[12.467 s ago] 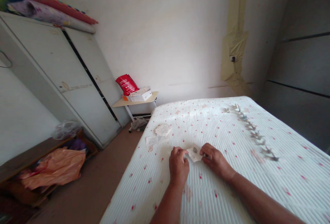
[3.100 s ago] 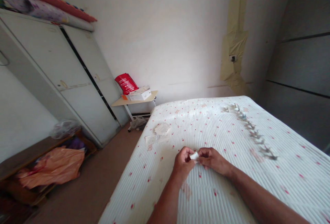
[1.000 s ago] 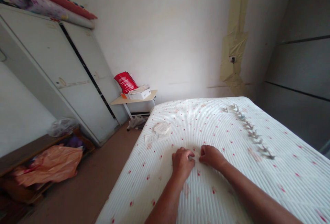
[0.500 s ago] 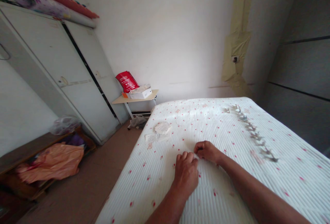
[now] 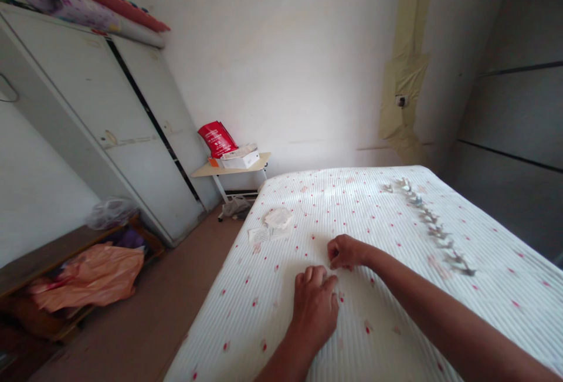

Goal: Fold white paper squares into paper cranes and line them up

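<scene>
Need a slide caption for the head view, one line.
Left hand and right hand close together over a red-dotted mattress, papers at left, small shapes lined up at right.

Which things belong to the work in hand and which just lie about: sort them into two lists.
Likely in the work:
left hand
right hand
printed papers
row of small folded shapes
mattress
Anything between the hands is too hidden to tell.

Likely just lying about:
red bag
white box
crumpled orange sheet
clear plastic bag
rolled mats
</scene>
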A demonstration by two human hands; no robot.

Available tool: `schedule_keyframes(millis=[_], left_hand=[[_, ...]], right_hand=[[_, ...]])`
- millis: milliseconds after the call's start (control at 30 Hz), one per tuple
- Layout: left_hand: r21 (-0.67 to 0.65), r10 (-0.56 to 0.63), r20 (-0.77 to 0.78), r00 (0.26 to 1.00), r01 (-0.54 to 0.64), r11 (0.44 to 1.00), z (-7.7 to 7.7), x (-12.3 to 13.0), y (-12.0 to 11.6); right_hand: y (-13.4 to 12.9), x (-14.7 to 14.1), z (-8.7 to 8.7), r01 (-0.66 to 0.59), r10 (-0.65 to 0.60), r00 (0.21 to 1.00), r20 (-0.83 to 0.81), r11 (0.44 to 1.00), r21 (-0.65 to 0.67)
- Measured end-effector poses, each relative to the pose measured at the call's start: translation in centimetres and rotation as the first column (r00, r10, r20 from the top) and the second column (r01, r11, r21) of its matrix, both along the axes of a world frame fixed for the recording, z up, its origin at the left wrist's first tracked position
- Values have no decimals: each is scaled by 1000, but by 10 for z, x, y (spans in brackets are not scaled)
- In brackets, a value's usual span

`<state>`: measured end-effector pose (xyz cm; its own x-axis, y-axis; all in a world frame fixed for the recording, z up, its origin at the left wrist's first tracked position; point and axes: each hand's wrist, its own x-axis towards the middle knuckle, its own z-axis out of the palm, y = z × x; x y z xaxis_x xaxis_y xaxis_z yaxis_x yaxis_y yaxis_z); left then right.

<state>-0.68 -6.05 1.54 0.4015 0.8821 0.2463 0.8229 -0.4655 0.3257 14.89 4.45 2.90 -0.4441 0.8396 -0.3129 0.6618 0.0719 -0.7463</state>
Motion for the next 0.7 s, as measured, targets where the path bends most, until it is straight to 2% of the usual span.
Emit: schedule_keyframes(millis=[133,233,533,700], left_hand=[[-13,14,12,1000,-14,1000,0,-1,1],[-21,7,1,1000,-7,1000,1,-1,1],[-20,15,-32,999,-15,1000,2,0,0],[18,-28,-59,998,29,999,2,2,0]], right_hand=[[2,2,5,-180,165,982,96,967,181],[3,2,5,-231,189,967,169,932,278],[10,-3,-5,-181,115,973,200,919,350],[9,-3,-9,-92,28,986,167,917,389]])
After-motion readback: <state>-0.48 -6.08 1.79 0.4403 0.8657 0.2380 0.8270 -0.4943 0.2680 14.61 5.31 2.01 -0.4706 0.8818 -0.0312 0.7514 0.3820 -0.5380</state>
